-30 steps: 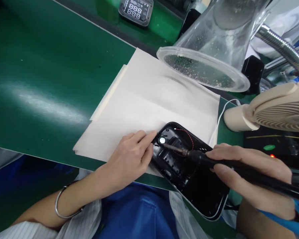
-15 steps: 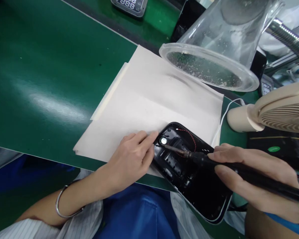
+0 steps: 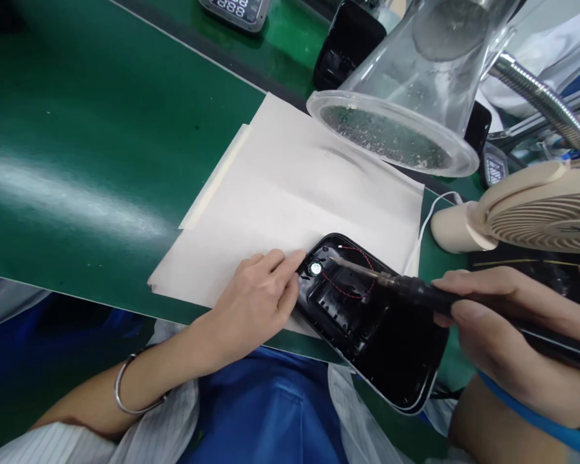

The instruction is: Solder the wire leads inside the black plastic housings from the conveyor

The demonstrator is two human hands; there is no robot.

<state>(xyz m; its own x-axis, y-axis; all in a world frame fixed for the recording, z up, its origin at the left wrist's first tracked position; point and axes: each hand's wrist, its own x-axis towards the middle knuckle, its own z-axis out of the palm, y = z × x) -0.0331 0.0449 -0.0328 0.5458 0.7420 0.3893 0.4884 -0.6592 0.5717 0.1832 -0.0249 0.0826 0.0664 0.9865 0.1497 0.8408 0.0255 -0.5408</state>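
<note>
A black plastic housing lies open side up on a white paper sheet at the near edge of the green bench. A small round silver part and a thin red wire sit in its upper end. My left hand rests beside the housing, fingers together and pressed against its left rim next to the silver part. My right hand grips a black soldering iron like a pen. The iron's tip points left, just right of the silver part, over the red wire.
A clear cone-shaped fume hood on a flexible metal arm hangs over the paper's far right corner. A beige fan stands at the right. A digital display unit and dark housings lie beyond the paper.
The soldering iron's tip has drawn back to the right and slightly up, off the silver part. My right hand moved right with it. My left hand has stayed on the housing's rim.
</note>
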